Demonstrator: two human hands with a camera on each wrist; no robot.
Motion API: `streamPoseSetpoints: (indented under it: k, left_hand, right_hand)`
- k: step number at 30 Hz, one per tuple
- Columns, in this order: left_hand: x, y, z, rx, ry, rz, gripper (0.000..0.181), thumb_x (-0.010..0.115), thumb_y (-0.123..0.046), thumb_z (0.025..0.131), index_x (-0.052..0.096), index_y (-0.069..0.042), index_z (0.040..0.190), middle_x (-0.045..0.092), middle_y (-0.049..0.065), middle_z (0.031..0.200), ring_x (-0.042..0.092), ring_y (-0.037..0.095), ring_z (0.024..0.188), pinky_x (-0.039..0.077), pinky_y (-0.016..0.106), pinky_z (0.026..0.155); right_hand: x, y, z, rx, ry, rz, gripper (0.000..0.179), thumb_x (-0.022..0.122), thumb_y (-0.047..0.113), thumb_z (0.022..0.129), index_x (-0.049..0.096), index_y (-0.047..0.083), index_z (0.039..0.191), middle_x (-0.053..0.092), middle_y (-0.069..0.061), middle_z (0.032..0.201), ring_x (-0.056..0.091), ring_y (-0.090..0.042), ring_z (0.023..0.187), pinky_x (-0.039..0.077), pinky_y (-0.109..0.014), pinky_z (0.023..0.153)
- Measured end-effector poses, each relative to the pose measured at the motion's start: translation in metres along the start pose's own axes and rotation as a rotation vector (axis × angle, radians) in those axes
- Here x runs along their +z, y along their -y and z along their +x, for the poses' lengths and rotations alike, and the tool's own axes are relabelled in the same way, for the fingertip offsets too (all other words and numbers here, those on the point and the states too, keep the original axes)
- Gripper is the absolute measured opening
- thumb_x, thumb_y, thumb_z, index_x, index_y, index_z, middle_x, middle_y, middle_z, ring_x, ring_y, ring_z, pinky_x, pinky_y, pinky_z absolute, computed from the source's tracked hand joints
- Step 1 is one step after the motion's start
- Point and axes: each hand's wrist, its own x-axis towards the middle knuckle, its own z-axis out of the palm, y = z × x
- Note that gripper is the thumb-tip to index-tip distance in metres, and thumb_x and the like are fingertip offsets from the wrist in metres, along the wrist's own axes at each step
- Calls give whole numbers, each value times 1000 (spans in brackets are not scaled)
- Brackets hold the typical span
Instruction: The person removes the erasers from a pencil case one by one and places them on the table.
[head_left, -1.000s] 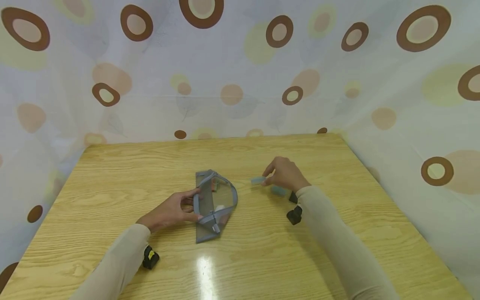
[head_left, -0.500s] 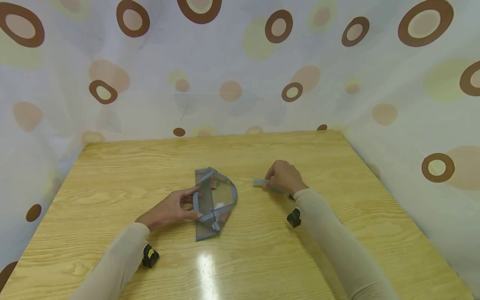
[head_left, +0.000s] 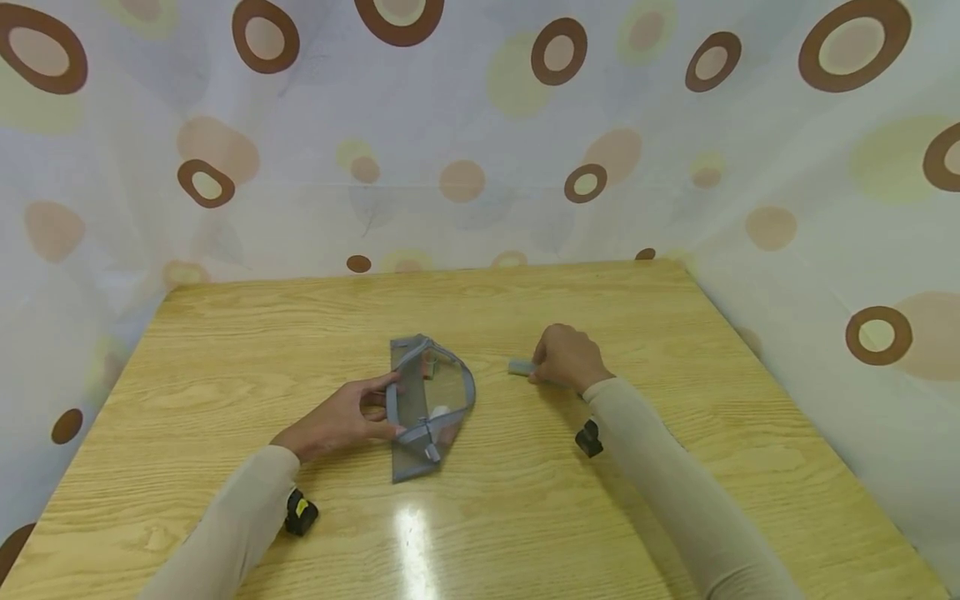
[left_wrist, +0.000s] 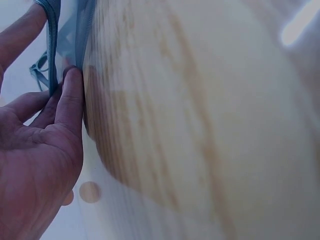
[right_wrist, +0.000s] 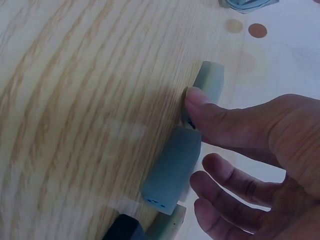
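My left hand (head_left: 341,421) holds a grey mesh zip pouch (head_left: 412,400) by its near-left edge, thumb and fingers spread along the rim. Through the mesh show a small red-and-green item (head_left: 429,367) and a whitish one. In the left wrist view, fingertips press into the pouch's fabric (left_wrist: 82,30). To the right, my right hand (head_left: 572,358) pinches a pale blue-green block (right_wrist: 210,80) low at the table, thumb on its near end. A second blue-green block (right_wrist: 172,167) lies end to end with it under the hand, the other fingers loosely bent beside it.
Beyond the second block lie another greenish block (right_wrist: 167,222) and a dark object (right_wrist: 124,229). All rest on a wood-grain table (head_left: 300,325). A patterned sheet (head_left: 465,125) hangs round the back and sides. Black wrist devices (head_left: 588,437) sit below the sleeves.
My right hand has come down and slightly toward me, its block shifting a little right and closer to the second block, which the hand now covers in the head view. The left hand stays.
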Motion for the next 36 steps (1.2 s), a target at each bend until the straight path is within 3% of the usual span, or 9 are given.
streamPoseSetpoints:
  k: [24,30,36]
  left_hand:
    - [-1,0,0,-6,-4,29,94,81,-23,89,24,-3,160,44,17,151,47,35,133,43,45,113]
    - [-1,-1,0,-14,-4,29,94,81,-23,89,24,-4,161,43,18,152,47,36,134,43,46,112]
    - [-2,-1,0,-10,-1,16,95,81,-21,89,23,-3,161,42,17,152,47,36,134,43,46,113]
  right_hand:
    - [2,6,1,22,-5,-66,31,90,18,78,80,2,103,64,-17,124,64,-39,107,58,-55,87]
    - [-9,11,-1,-19,-35,-62,36,89,19,78,78,2,108,61,-20,130,61,-42,112,57,-57,87]
    - [-19,29,-3,-90,-50,-35,33,86,18,83,78,2,111,63,-18,129,59,-39,118,58,-54,88]
